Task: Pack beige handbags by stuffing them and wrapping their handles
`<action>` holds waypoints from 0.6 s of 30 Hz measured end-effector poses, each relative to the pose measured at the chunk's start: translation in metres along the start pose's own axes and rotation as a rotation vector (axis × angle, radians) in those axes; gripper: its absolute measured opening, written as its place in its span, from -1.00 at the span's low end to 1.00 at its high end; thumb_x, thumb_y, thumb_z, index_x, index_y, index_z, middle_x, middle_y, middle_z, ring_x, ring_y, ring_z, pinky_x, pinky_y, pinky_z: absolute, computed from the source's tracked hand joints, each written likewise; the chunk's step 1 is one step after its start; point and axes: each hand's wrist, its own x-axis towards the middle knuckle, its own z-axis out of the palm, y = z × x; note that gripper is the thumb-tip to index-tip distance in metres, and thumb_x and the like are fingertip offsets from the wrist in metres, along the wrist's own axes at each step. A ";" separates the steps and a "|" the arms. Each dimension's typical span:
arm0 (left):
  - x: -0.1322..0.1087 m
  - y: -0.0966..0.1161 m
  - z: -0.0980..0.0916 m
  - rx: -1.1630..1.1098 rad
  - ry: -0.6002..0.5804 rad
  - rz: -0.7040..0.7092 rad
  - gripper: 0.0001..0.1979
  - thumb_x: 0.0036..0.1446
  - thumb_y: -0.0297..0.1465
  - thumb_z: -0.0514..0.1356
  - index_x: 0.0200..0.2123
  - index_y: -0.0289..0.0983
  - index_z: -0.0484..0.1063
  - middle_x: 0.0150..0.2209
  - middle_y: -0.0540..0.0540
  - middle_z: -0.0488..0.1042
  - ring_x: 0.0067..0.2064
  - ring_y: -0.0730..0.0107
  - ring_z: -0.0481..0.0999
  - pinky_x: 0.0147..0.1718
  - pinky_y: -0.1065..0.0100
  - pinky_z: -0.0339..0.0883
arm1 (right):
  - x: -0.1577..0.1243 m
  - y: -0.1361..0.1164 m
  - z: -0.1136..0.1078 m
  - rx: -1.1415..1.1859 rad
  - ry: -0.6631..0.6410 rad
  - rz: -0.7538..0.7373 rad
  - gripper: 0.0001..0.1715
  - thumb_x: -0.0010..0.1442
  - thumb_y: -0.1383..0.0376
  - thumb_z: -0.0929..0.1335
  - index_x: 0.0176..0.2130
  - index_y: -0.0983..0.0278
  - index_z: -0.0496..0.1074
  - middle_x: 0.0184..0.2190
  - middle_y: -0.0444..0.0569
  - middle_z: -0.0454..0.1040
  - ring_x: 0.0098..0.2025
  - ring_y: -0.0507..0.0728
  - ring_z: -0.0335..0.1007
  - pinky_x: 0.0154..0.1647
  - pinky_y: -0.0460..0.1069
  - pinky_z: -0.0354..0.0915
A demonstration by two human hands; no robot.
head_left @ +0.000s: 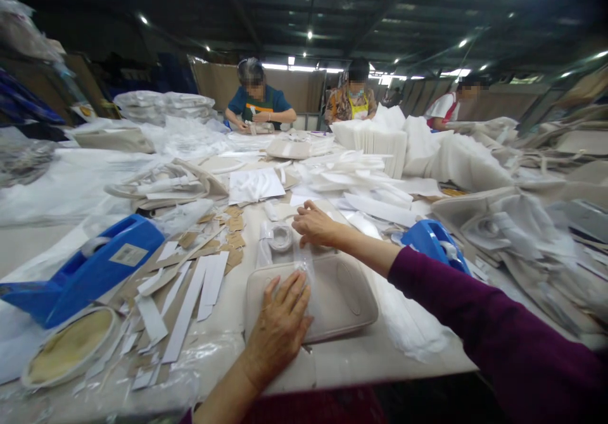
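Note:
A beige rectangular bag (337, 297) with rounded corners lies flat in front of me, near the table's front edge. Across it runs a translucent white strip (304, 261), which looks like thin plastic wrap. My left hand (280, 313) presses down on the bag's left half, fingers stretched over the lower part of the strip. Just beyond the bag, my right hand (317, 224) has its fingers bent around the strip's far end; the fingertips are partly hidden. Left of that hand lies a roll of clear tape (280, 238).
Blue tape dispensers stand left (114, 253) and right (434, 243). Paper strips (197, 304), cardboard scraps (232, 240) and a round dish (71, 348) lie on the left. White foam sheets (375, 139) are stacked farther back. Co-workers (260, 101) are across the table.

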 end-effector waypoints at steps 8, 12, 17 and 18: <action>-0.001 -0.001 0.002 -0.042 0.003 -0.014 -0.60 0.24 -0.36 0.04 0.13 -0.29 0.30 0.21 -0.23 0.28 0.29 0.06 0.13 0.23 -0.09 -0.05 | -0.071 -0.083 0.028 0.207 0.331 0.203 -0.73 0.32 0.30 0.22 -0.07 0.30 0.43 -0.07 0.05 0.49 0.10 0.18 0.23 0.28 0.18 -0.21; -0.002 -0.001 0.001 -0.028 0.005 -0.012 -0.58 0.24 -0.37 0.04 0.16 -0.30 0.27 0.21 -0.23 0.28 0.29 0.06 0.13 0.22 -0.08 -0.01 | -0.075 -0.093 0.052 0.211 0.326 0.276 -0.59 0.34 0.22 0.20 0.08 0.37 0.34 0.09 0.12 0.38 0.26 0.24 0.07 0.34 0.24 -0.32; -0.005 -0.002 0.002 -0.006 0.006 0.017 -0.52 0.18 -0.45 0.07 0.19 -0.27 0.21 0.26 -0.23 0.19 0.30 0.07 0.10 0.21 -0.09 0.07 | -0.065 -0.071 0.045 0.212 0.423 0.409 -0.54 0.32 0.21 0.21 0.16 0.30 0.28 0.22 0.05 0.24 0.34 0.27 -0.13 0.35 0.26 -0.31; -0.007 -0.004 0.004 -0.025 0.035 -0.001 -0.53 0.17 -0.49 0.05 0.17 -0.26 0.23 0.26 -0.22 0.18 0.30 0.09 0.08 0.21 -0.08 0.09 | -0.069 -0.067 0.044 0.232 0.469 0.491 -0.50 0.31 0.24 0.21 0.21 0.28 0.22 0.26 0.03 0.18 0.34 0.26 -0.12 0.35 0.25 -0.28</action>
